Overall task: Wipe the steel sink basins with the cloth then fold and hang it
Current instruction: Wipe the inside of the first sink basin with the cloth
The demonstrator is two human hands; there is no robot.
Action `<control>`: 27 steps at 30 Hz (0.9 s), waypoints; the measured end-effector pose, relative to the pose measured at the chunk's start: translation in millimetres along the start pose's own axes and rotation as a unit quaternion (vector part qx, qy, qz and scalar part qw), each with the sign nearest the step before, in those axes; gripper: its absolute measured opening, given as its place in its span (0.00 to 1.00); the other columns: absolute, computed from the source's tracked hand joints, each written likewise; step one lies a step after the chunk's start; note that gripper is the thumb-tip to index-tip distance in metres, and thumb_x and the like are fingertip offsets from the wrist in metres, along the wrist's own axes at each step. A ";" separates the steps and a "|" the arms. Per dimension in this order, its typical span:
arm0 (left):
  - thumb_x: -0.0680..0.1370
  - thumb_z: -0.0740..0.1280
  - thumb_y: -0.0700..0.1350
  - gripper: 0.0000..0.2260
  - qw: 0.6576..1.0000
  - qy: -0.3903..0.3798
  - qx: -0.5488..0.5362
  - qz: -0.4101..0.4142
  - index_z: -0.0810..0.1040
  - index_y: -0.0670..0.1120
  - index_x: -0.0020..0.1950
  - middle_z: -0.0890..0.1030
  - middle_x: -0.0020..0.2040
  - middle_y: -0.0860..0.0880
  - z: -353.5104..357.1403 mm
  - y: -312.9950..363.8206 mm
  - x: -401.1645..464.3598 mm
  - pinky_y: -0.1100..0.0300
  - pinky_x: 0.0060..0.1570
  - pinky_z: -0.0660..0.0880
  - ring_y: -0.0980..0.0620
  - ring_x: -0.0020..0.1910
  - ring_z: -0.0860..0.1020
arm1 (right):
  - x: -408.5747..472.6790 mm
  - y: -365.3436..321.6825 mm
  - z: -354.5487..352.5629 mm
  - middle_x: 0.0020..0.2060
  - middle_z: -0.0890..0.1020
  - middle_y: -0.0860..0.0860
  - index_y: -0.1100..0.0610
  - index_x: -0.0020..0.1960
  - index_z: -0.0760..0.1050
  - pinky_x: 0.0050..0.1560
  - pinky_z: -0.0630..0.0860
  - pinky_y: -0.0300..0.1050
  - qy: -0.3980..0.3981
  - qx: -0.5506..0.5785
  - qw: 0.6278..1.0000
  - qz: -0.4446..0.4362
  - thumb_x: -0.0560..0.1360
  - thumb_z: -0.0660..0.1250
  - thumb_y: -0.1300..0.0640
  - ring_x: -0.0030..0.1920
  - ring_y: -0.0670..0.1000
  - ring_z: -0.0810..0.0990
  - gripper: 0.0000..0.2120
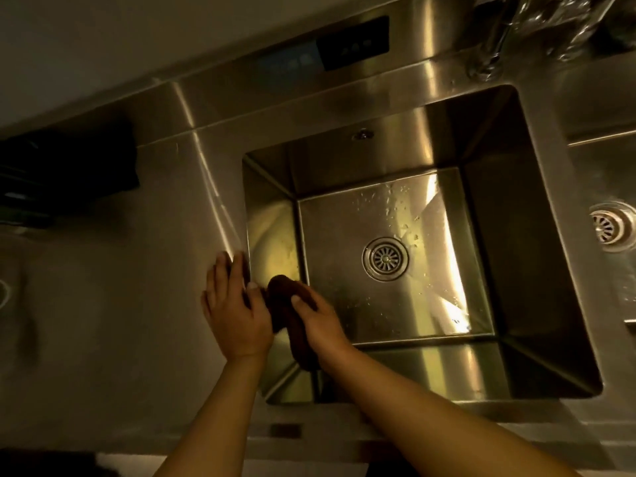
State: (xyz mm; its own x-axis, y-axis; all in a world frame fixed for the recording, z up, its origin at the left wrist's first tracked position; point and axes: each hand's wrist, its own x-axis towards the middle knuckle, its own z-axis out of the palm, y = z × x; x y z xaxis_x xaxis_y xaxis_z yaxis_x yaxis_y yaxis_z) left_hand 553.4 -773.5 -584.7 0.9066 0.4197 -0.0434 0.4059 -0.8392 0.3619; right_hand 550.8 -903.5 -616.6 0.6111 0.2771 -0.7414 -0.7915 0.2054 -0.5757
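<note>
A deep steel sink basin (537, 256) fills the middle of the view, with a round drain (385, 258) in its wet floor. A dark brown cloth (287, 315), bunched up, sits against the basin's left wall near the rim. My right hand (318, 318) grips the cloth from the right, fingers curled over it. My left hand (234, 308) lies with straight fingers on the steel counter at the basin's left rim, its thumb touching the cloth. A second basin (599, 173) with its own drain (611, 226) shows at the right edge.
A tap base (483, 65) stands behind the basin at the upper right. A dark control panel (351, 43) sits on the back ledge. A black object (69, 166) lies on the counter at the far left. The steel counter (120, 287) stretches left of the basin.
</note>
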 end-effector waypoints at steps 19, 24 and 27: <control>0.84 0.59 0.45 0.23 0.998 0.052 -0.025 0.033 0.67 0.53 0.80 0.64 0.82 0.52 11.6 -10.7 -1.9 0.39 0.78 0.60 0.50 0.83 0.58 | 204.5 -89.2 45.3 0.78 0.66 0.54 0.53 0.80 0.63 0.77 0.60 0.53 0.045 0.004 0.994 -0.100 0.85 0.57 0.48 0.77 0.56 0.64 0.25; 0.84 0.59 0.44 0.23 0.997 0.058 -0.023 0.039 0.69 0.50 0.80 0.64 0.82 0.51 13.3 -11.4 -1.3 0.38 0.78 0.61 0.50 0.83 0.58 | 214.5 -47.4 37.0 0.79 0.65 0.53 0.50 0.81 0.60 0.77 0.62 0.57 0.050 0.002 0.997 -0.058 0.86 0.56 0.48 0.77 0.57 0.65 0.25; 0.84 0.59 0.43 0.23 0.997 0.057 -0.021 0.039 0.69 0.48 0.80 0.65 0.82 0.50 13.0 -10.2 -0.6 0.39 0.77 0.61 0.49 0.83 0.58 | 194.8 -5.4 26.2 0.76 0.68 0.55 0.50 0.80 0.63 0.76 0.64 0.57 0.057 -0.012 0.998 -0.011 0.85 0.57 0.49 0.75 0.58 0.68 0.23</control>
State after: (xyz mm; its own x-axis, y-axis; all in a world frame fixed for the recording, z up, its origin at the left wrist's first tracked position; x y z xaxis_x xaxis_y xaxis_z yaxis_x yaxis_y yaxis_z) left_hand 550.3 -769.7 -600.4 0.9150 0.3927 0.0925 0.3274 -0.8567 0.3986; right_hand 673.9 -825.9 -748.9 0.6261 0.1642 -0.7623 -0.7785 0.1877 -0.5989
